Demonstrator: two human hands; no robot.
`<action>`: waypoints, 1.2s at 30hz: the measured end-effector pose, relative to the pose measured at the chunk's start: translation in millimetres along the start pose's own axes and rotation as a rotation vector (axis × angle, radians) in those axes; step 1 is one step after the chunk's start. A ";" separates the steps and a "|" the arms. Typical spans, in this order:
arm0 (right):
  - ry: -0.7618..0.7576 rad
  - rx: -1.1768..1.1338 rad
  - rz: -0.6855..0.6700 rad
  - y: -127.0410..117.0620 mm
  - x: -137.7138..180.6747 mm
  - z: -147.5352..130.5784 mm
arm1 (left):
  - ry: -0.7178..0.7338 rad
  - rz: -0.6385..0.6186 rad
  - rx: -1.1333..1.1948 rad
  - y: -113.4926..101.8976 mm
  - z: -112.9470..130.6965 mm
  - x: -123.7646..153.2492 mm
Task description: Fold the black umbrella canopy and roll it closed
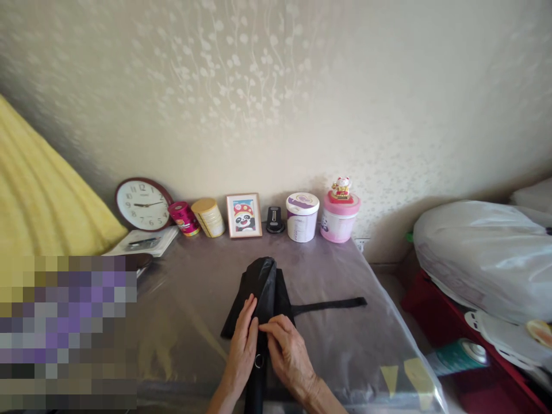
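A black folding umbrella (268, 282) lies on the table in front of me, its canopy folded into loose pleats. Its dark handle (256, 388) points toward me, with a small metal ring where it meets the fabric. My left hand (242, 345) rests along the left side of the canopy, fingers stretched out and lying against the cloth. Curled over the lower right of the canopy, my right hand (288, 351) pinches fabric near the handle between thumb and forefinger. A black strap (330, 305) extends from the umbrella to the right across the table.
A plastic-covered table (340, 351) stands against the wall. Along its back are a round clock (144, 204), two cans, a framed panda picture (244, 215), a small black object (275, 220) and two tubs, one bearing a cat figurine (341, 188). Plastic-wrapped items (483, 253) stand right.
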State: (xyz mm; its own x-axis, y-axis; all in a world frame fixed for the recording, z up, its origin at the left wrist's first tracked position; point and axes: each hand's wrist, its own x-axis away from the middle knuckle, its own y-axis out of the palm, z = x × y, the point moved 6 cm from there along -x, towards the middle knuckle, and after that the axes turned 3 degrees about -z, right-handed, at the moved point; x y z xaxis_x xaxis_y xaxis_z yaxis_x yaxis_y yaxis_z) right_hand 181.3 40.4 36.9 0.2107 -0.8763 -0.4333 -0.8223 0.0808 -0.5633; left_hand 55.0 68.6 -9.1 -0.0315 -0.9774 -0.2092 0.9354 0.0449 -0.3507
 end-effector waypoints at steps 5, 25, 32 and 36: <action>-0.001 0.115 0.089 -1.3 -15.0 22.9 | 0.010 0.006 -0.023 4.0 -5.3 1.7; 0.181 0.206 0.089 34.4 -64.3 97.0 | 0.241 0.122 -0.467 28.5 -30.1 -1.5; 0.287 0.156 0.023 34.8 -65.1 90.0 | 0.245 0.071 -0.681 45.6 -56.3 -15.6; 0.349 0.177 0.041 40.7 -64.6 84.6 | 0.214 0.028 -0.708 41.6 -55.1 -18.3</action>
State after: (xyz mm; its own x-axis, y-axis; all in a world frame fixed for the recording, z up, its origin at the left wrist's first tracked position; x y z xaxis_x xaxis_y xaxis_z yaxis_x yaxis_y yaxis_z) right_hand 179.0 140.4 -17.5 -0.0377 -0.9771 -0.2094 -0.7160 0.1726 -0.6765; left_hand 75.1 99.7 -70.1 -0.1469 -0.9153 -0.3751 0.4884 0.2627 -0.8322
